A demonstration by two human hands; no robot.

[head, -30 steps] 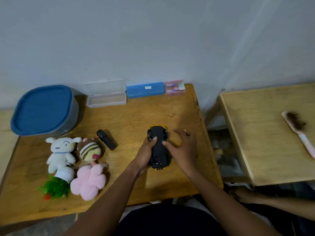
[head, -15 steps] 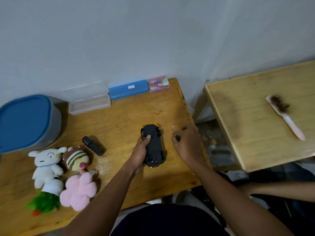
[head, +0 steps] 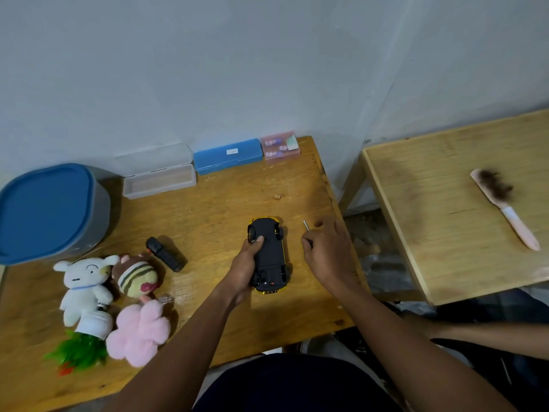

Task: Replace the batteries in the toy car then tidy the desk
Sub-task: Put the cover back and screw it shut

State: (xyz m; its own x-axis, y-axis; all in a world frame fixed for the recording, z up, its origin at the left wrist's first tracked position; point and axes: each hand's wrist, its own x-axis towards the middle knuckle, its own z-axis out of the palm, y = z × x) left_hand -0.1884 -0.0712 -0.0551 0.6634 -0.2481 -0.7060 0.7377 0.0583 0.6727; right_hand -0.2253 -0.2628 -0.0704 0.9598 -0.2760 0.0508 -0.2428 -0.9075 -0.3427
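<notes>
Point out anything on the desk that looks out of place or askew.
The toy car lies upside down, black underside up, steadied by the left hand. A small crumb-like scrap sits on the bare desk beyond it.

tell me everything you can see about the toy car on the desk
The toy car lies upside down on the wooden desk, its black plastic underside facing up, yellow body showing at both ends and along the right edge. Wheels sit in the corners. It points away from the person. The left hand holds its left side, thumb on the underside.
</notes>
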